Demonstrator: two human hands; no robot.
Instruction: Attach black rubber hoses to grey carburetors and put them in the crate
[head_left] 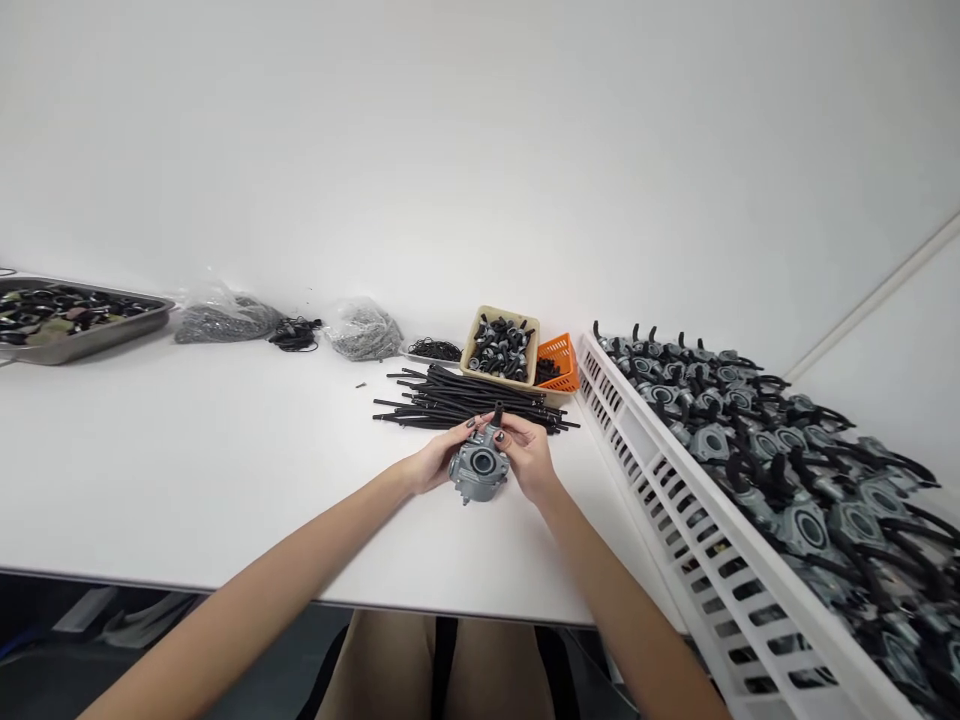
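A grey metal carburetor (480, 472) with a round dark bore facing me is held up over the white table. My left hand (441, 455) grips its left side, fingers wrapped around behind it. My right hand (528, 455) is closed on its upper right, with the thumb near a black cap (497, 413) that sticks up from the top. Behind my hands lies a bundle of black rubber hoses (450, 397). The backs of the carburetor and some fingertips are hidden.
At right, a long white slotted crate (675, 475) holds many carburetors with black tubes. Behind the hoses stand a cream basket (471, 345) of small black-and-grey parts and an orange basket (571, 365). Along the wall are plastic bags (365, 330) and a metal tray (97, 340).
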